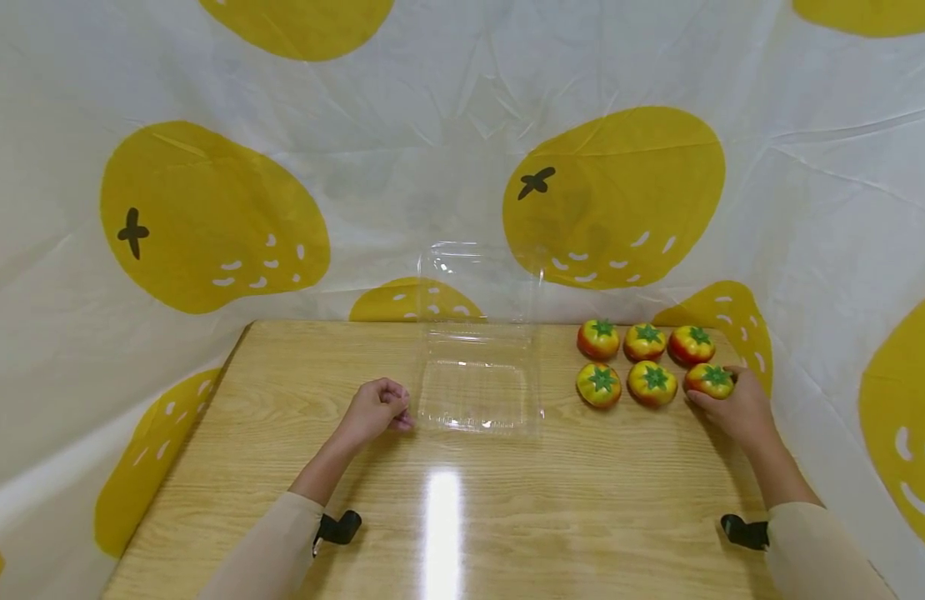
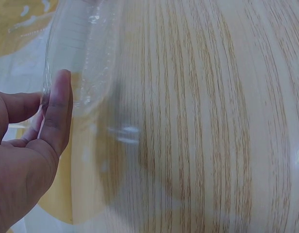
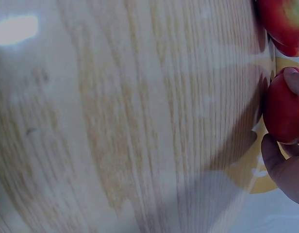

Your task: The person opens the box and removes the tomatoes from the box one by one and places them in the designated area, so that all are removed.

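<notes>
A clear plastic clamshell container [image 1: 473,396] lies on the wooden table with its lid [image 1: 477,283] raised at the back. At its left edge, my left hand [image 1: 376,408] pinches the rim between thumb and fingers, as the left wrist view shows. My right hand [image 1: 743,408] grips the front right tomato [image 1: 708,381], red and yellow with a green star-shaped top. Thumb and fingers lie on opposite sides of this tomato in the right wrist view, where the hand is partly cut off. Other tomatoes, such as the front middle one [image 1: 652,383], sit beside it in two rows.
The wooden table [image 1: 582,500] reaches back to a white cloth [image 1: 402,200] printed with large yellow fruit, which also hangs at both sides. The back row of tomatoes [image 1: 645,342] stands near the table's far edge.
</notes>
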### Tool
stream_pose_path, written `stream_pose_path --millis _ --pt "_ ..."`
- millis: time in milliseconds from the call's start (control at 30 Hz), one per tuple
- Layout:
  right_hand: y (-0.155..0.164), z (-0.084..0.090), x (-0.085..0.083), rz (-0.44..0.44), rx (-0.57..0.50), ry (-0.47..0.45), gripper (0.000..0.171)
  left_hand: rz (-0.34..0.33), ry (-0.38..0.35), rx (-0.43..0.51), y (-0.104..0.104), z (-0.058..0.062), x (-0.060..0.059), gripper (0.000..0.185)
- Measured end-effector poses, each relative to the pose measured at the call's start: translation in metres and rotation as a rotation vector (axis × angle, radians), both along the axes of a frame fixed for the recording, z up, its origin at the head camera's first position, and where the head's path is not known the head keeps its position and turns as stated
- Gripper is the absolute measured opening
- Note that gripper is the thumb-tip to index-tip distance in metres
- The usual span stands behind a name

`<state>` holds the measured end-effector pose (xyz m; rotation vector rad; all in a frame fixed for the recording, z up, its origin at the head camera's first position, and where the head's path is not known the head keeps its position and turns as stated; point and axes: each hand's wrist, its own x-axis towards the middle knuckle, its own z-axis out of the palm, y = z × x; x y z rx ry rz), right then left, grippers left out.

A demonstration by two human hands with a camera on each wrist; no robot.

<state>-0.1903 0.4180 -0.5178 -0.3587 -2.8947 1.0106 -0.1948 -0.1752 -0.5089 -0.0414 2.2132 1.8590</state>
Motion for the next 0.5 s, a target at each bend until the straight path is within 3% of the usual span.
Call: stream_pose_path --millis 500 --pt "0.0033 -0.008 -0.0015 0.034 0.024 0.028 0.099 -0.004 0.001 -0.013 0.0007 -0.0019 -0.0004 0.012"
